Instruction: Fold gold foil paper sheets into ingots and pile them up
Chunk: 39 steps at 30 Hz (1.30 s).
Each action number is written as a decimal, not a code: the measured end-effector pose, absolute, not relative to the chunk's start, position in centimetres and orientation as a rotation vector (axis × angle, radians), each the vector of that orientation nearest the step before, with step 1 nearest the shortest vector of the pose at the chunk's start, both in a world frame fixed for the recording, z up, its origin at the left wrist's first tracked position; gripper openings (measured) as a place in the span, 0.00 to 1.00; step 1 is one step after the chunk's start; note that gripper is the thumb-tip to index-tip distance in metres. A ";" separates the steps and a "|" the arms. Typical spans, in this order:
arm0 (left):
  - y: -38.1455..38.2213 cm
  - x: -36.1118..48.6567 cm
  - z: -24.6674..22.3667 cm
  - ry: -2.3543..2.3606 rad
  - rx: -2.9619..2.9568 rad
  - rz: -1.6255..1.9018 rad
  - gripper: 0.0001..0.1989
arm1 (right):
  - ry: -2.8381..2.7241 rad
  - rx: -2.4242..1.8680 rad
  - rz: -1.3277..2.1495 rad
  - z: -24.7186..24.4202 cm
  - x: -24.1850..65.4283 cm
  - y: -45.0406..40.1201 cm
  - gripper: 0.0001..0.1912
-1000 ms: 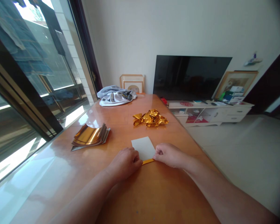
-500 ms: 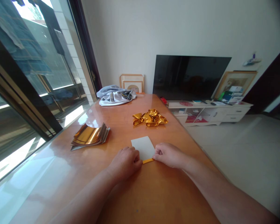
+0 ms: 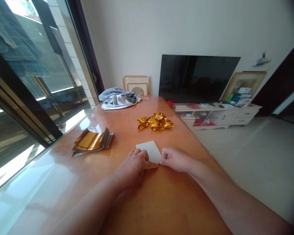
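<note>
A pale sheet of paper lies on the wooden table between my hands. My left hand rests over its lower left part, with the index finger stretched along the near edge and covering it. At the near right corner, my right hand pinches the sheet between thumb and curled fingers. Beyond the paper sit crumpled gold foil pieces. To the left is a curved stack of gold sheets.
Grey clothing lies at the table's far end, before framed pictures. A television stands on a white cabinet past the table's right edge. A glass door is at the left.
My left index finger has stretched out to the right along the near edge, hiding the gold strip that showed there. The right hand keeps its pinch. The view has shifted slightly.
</note>
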<state>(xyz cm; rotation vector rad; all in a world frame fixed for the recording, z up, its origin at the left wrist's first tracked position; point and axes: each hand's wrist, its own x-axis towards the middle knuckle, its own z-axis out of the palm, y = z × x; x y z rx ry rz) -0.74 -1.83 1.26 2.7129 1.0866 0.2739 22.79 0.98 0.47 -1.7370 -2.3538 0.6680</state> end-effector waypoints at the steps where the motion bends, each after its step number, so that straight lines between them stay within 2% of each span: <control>1: -1.8 -0.7 1.3 1.081 2.711 0.260 0.23 | -2.354 -1.760 0.653 0.5 22.9 1.0 0.16; 7: -1.9 -0.9 1.2 1.087 2.664 0.213 0.26 | -2.396 -1.841 0.635 1.1 23.4 1.2 0.19; 12: -1.7 -1.0 0.8 1.084 2.655 0.249 0.25 | -2.390 -1.909 0.626 1.5 24.1 1.5 0.19; 17: -1.6 -1.0 0.6 1.108 2.653 0.246 0.25 | -2.400 -1.925 0.484 2.8 24.4 1.1 0.14; 21: -1.8 -0.9 0.7 1.128 2.658 0.232 0.23 | -2.525 -1.657 0.320 4.1 23.3 -0.9 0.09; 27: -2.0 -0.8 1.2 1.121 2.668 0.203 0.23 | -2.819 -1.417 0.177 3.9 21.1 -4.7 0.14; 33: -1.9 -0.8 1.2 1.132 2.645 0.218 0.21 | -2.884 -1.502 0.102 2.9 20.7 -5.4 0.24; 39: -2.1 -1.6 1.5 1.145 2.641 0.241 0.19 | -2.898 -1.496 0.130 3.0 21.0 -5.3 0.27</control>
